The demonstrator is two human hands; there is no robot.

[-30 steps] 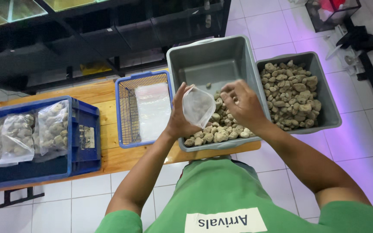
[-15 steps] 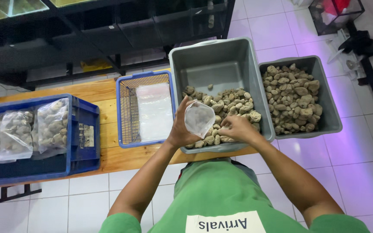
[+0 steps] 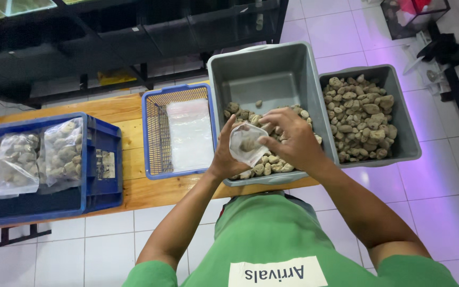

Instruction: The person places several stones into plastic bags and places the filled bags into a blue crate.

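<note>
Both hands [image 3: 261,146] hold a clear bag [image 3: 246,143] over the stone-filled grey tub [image 3: 264,79]

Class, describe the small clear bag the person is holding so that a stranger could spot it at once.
Find the wooden bench, then the larger grey tub on it. Above its stones, both hands hold the bag, left hand under, right hand at its mouth. It alone is off the bench and nearly empty.

— What sits along the surface [image 3: 134,191]?
— A crate [image 3: 99,159] at its left end with filled bags [image 3: 62,151] in it, then a basket [image 3: 155,133] holding flat bags [image 3: 189,133].
— And the right end?
— A tub [image 3: 272,74] with stones [image 3: 266,165], overhanging the front edge; a second tub [image 3: 405,133] just right of it.
</note>
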